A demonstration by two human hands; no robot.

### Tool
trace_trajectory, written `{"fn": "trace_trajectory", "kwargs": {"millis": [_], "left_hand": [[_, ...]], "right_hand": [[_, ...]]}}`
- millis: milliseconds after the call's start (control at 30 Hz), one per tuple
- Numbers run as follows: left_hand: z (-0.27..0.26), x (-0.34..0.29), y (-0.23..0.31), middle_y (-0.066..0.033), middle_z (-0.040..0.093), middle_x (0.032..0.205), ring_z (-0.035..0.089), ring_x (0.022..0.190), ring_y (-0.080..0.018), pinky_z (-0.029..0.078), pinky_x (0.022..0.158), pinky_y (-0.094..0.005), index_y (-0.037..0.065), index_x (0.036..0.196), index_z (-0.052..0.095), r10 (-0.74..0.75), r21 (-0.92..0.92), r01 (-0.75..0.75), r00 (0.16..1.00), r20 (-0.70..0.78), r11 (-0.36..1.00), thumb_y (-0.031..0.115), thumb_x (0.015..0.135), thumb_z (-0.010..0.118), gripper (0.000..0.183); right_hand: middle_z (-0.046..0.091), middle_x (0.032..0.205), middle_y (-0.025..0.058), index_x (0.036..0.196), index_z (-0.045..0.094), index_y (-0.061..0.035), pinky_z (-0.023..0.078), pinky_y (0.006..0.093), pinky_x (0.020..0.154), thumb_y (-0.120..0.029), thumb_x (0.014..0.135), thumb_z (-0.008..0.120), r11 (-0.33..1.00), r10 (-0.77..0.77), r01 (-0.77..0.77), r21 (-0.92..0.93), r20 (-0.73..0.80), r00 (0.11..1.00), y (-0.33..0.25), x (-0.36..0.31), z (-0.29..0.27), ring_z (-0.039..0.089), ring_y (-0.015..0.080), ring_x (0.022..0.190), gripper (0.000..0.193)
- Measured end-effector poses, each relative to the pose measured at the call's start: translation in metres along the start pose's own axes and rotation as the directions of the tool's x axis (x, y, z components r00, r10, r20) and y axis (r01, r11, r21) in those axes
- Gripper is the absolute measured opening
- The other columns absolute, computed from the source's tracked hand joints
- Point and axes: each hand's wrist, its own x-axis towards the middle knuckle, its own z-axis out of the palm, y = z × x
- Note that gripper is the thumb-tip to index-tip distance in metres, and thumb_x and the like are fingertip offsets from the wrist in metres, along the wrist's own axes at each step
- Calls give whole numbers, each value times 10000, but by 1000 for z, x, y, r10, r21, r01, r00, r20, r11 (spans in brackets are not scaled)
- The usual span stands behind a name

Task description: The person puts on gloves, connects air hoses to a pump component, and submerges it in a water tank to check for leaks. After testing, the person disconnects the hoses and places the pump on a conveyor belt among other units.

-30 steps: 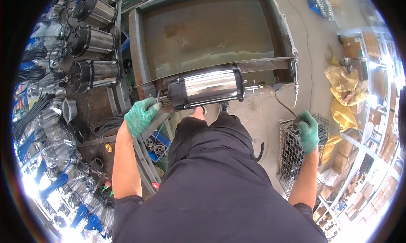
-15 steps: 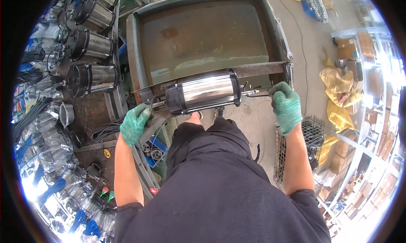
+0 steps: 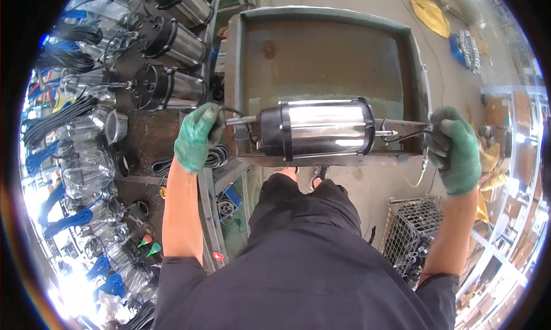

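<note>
Big silver pump motor (image 3: 327,129) w/ black ends lies on its side, long way L to R, b/w the 2 hands. It's over the near part of a water tank (image 3: 232,89); the water looks brown. Can't tell if the motor's touching the tank's near rim or is held up over it.

L hand (image 3: 196,137), in a green glove, is by the motor's L end. Fingers are curled in tight, w/ a thin black cord (image 3: 232,110) pinched in them. A metal rod (image 3: 241,121) pokes out of the motor just beside that hand.

R hand (image 3: 456,149), green glove too, is past the motor's R end. It's in a fist round a black cable (image 3: 410,136) that runs back to the motor.

Over on the L, more silver motors (image 3: 172,89) sit on a brown counter (image 3: 150,134), w/ a coil of dark cable (image 3: 217,156) near the L hand. On the R, a wire basket (image 3: 402,221) stands on the floor, just beside the R forearm, w/ dark parts in it.
</note>
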Motion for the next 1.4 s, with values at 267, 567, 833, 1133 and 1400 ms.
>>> {"fn": "trace_trajectory", "kwargs": {"millis": [267, 567, 833, 1133, 1400], "left_hand": [[-3, 52, 11, 43, 438, 679, 359, 589, -64, 272, 526, -237, 99, 858, 579, 14, 39, -16, 999, 34, 999, 505, 1020, 551, 438], [21, 139, -34, 68, 523, 684, 435, 592, -42, 321, 507, -205, 127, 922, 665, -86, -75, 88, 996, 36, 993, 399, 1043, 590, 307], [50, 182, -73, 49, 548, 697, 447, 563, -58, 346, 498, -223, 122, 970, 687, -198, 27, 197, 972, 129, 980, 390, 1048, 588, 296], [53, 220, -111, -23, 631, 763, 541, 657, -122, 469, 606, -299, 47, 1017, 699, -227, 189, 206, 969, 99, 960, 305, 1048, 563, 294], [49, 246, -156, -2, 639, 877, 524, 708, -89, 453, 641, -273, 27, 1155, 687, -41, 450, 21, 999, 34, 893, 177, 1017, 590, 226]], "right_hand": [[382, 617, -58, 1034, 618, -40, 272, 209, 411, -158, 931, 549, 997, -70, 70, -38, 2, 998, 0, 32, 18, 354, 48, 500, 171], [405, 628, -72, 1041, 664, -83, 268, 220, 406, -115, 918, 546, 996, -62, 57, -65, -86, 994, 46, 129, 4, 357, 43, 488, 172], [415, 621, -93, 952, 697, -145, 243, 226, 409, -104, 924, 559, 992, 11, -42, -120, -249, 969, 91, 182, -21, 345, 29, 484, 147], [485, 647, -72, 941, 714, -146, 282, 215, 413, -112, 934, 570, 981, 13, -60, -185, -245, 969, 148, 215, -42, 385, 33, 485, 148], [617, 804, -40, 951, 717, -47, 427, 220, 653, -28, 910, 566, 916, -202, 112, -384, -204, 958, 202, 238, -52, 481, 50, 717, 158]]}}
